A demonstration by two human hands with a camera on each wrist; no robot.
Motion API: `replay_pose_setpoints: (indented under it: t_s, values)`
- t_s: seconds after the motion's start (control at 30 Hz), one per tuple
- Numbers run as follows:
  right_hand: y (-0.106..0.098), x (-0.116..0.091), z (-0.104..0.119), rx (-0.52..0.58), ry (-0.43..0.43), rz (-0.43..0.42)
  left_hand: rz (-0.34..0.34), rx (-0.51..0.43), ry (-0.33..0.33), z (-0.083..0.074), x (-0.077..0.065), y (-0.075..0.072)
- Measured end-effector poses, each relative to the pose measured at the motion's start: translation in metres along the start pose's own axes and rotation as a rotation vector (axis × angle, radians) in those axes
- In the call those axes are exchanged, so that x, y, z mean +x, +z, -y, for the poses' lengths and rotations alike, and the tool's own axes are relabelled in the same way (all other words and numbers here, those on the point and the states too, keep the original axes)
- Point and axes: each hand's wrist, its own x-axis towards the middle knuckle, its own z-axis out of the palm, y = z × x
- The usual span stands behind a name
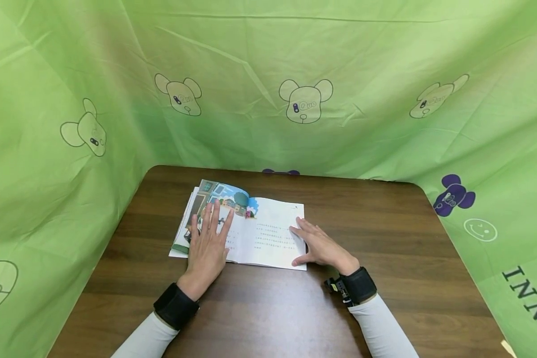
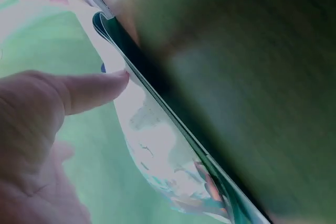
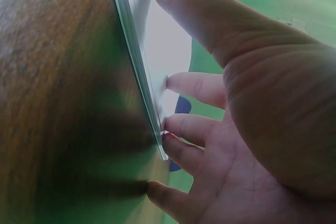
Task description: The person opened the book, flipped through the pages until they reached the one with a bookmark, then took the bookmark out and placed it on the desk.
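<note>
An open picture book [image 1: 273, 248] lies on the wooden table, with a coloured illustration on its left page and lines of print on the right page. My left hand [image 1: 208, 251] rests over the left page with its fingers straight and spread. In the left wrist view the left thumb [image 2: 100, 90] touches the page near the book's lower edge. At the right edge of the book is my right hand [image 1: 324, 248], thumb and fingertips touching the right page. The right wrist view shows its fingers [image 3: 194, 85] spread along the edge of the stacked pages [image 3: 137, 51].
The brown wooden table [image 1: 268, 318] has rounded far corners. A green cloth [image 1: 241, 134] printed with bear heads hangs behind it and along both sides. Each wrist wears a black band [image 1: 176, 306], and a small device [image 1: 338, 290] is on the right one.
</note>
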Motion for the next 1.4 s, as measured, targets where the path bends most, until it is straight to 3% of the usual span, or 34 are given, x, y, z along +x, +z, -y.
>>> replay_pose_setpoints:
  t_s: [0.13, 0.27, 0.4, 0.53, 0.9, 1.4]
  values:
    - [0.000, -0.001, 0.000, -0.003, -0.001, 0.000, 0.061, 0.054, 0.078, 0.000, -0.003, 0.002]
    - [-0.001, -0.001, 0.001, -0.007, -0.001, 0.000, 0.104, 0.052, 0.151, -0.001, -0.006, 0.004]
    - [0.000, 0.000, 0.001, -0.001, 0.002, 0.006, 0.137, 0.022, 0.189, -0.002, -0.010, 0.003]
    - [0.001, -0.001, 0.001, 0.009, 0.010, 0.017, 0.213, -0.003, 0.205, -0.002, -0.012, 0.000]
    - [-0.002, -0.002, -0.003, 0.010, -0.016, 0.031, 0.369, -0.138, 0.096, -0.006, -0.016, -0.003]
    - [-0.001, -0.002, -0.007, 0.019, -0.036, 0.040, 0.460, -0.167, 0.025, -0.009, -0.017, 0.004]
